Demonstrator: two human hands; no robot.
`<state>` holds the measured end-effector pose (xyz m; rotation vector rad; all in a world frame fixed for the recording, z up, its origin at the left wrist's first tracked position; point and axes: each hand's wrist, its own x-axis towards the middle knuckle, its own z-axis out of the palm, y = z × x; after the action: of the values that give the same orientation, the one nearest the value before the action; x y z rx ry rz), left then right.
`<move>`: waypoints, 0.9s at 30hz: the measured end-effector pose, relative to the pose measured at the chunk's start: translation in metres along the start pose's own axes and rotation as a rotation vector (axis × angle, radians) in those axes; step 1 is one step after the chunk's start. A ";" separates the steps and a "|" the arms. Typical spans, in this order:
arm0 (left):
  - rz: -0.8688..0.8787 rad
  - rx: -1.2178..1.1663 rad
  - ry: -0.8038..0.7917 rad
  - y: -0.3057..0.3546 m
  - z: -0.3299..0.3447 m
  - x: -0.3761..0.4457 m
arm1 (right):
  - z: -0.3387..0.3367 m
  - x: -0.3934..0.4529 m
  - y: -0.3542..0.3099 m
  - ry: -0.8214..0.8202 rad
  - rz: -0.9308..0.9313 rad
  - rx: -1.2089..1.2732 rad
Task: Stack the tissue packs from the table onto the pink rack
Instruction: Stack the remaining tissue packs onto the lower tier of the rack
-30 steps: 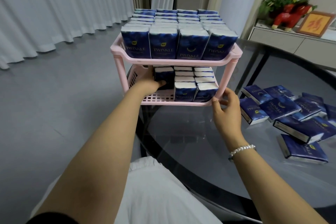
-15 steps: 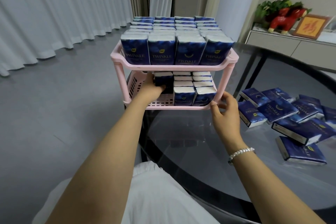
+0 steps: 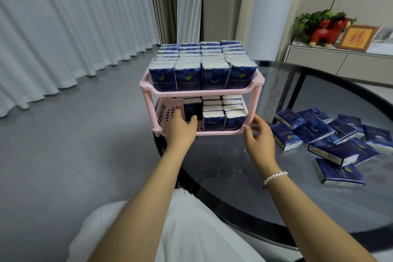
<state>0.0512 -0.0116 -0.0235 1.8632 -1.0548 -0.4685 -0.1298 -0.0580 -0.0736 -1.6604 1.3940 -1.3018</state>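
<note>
One tissue pack point(image 3: 192, 109) now stands in the pink rack point(image 3: 201, 91) lower tier, left grip point(image 3: 180, 126) loosened beside it, right grip point(image 3: 258, 136) open at the rack's corner; remaining packs point(image 3: 323, 134) await right of the rack.

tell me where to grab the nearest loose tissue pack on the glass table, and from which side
Take the nearest loose tissue pack across its two long side edges, coming down from above. It lies flat on the glass table, broad face up, apart from the pile, so fingers can straddle its narrow width.
</note>
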 end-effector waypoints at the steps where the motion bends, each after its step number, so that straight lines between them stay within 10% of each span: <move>1: 0.026 -0.027 -0.001 0.002 0.000 -0.008 | -0.003 -0.001 -0.002 0.007 -0.010 -0.022; 19: 0.045 -0.213 -0.282 0.060 0.111 -0.092 | -0.113 -0.008 0.023 0.076 -0.043 -0.654; 27: -0.014 -0.182 -0.472 0.064 0.152 -0.075 | -0.117 -0.005 0.023 -0.035 -0.042 -0.558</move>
<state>-0.1246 -0.0443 -0.0537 1.6352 -1.2565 -1.0128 -0.2466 -0.0429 -0.0569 -2.0611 1.8211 -0.9436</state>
